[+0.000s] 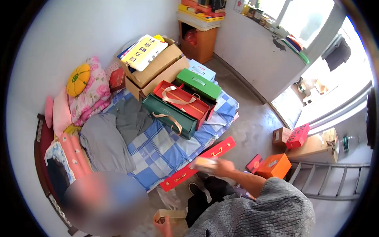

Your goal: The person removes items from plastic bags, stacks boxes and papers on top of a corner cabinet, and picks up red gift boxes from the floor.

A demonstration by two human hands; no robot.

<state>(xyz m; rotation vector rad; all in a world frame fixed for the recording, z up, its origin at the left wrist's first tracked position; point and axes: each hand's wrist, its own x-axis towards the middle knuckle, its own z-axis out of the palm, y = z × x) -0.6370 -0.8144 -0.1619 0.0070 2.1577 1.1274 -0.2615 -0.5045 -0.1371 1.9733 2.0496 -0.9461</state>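
Held: tan box (177, 213), pale object (205, 162).

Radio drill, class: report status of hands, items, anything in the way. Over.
Right hand gripping a motion-blurred pale item. Left hand at a small tan box, grip unclear. Long red case along the bed, possibly in the way.

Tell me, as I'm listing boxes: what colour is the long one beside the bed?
The long box is red; the head view shows it.
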